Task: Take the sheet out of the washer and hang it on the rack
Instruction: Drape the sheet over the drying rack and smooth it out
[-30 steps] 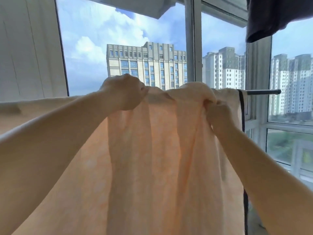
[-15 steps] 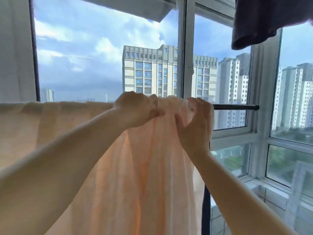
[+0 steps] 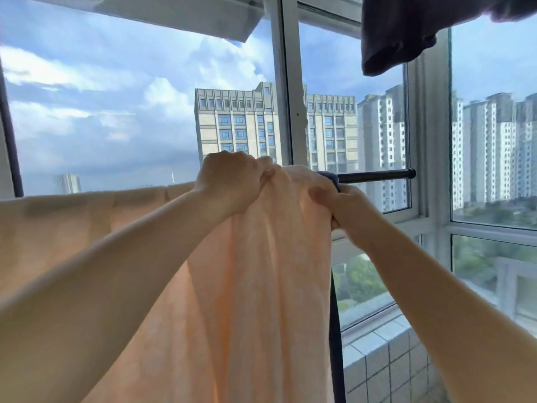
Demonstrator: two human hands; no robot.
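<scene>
A pale peach sheet with a dark edge band hangs over a black rack bar that runs across in front of the window. The cloth covers the bar from the left edge of view to the middle and is bunched there. My left hand grips the bunched top of the sheet on the bar. My right hand holds the sheet's right edge just below the bar, fingers curled into the cloth. The bar's right end is bare.
A dark garment hangs overhead at the upper right. A white window frame stands right behind the bar. A tiled ledge sits low on the right. The rack's black upright runs down beside the sheet's edge.
The sheet's right edge slid left along the bar, baring its right end, then spread slightly right again. My right hand moved down from the bar top to the edge.
</scene>
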